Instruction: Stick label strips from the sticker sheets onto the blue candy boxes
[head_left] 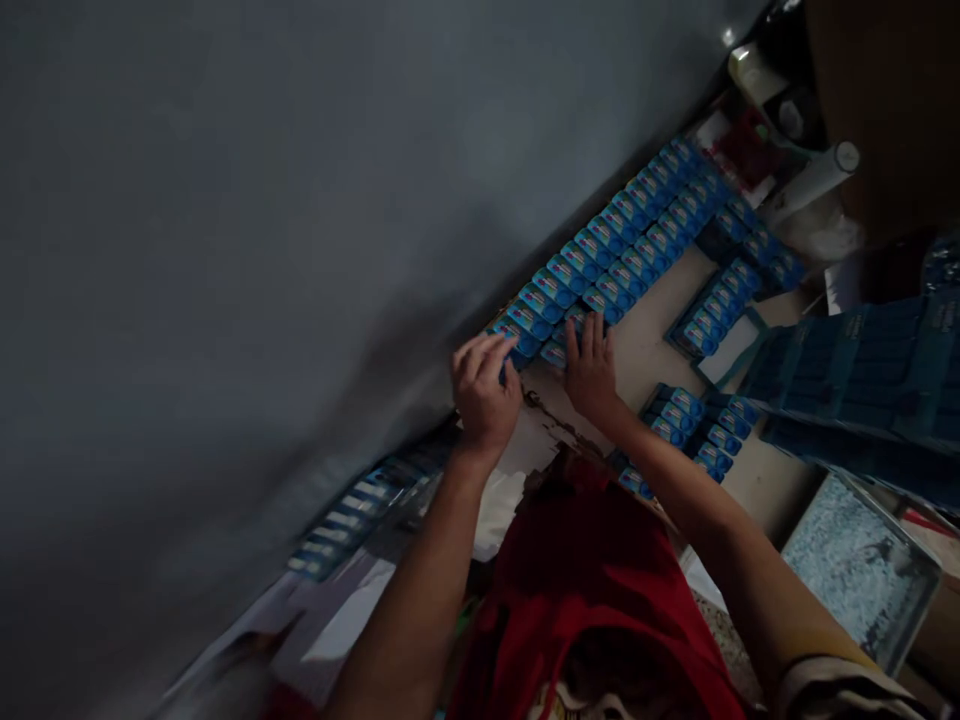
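Two long rows of small blue packs with printed labels [577, 262] stand along the wall on a pale tabletop. At the near end of the outer row is my left hand [486, 390], its fingers curled and its thumb bent in around the end blue pack [517, 338]. My right hand [592, 370] lies with fingers stretched out over the near end of the inner row, touching the packs [556, 352] there. Its palm faces down, and the fingers hide part of those packs.
A grey wall [262, 200] borders the rows. On the tabletop [637, 335] stand more blue packs [679, 410] and a part-filled tray [712, 325]. Stacked dark-blue cartons [855, 370] rise at right, above a metal tray of pale bits [855, 560]. A white roll [814, 180] lies at the back.
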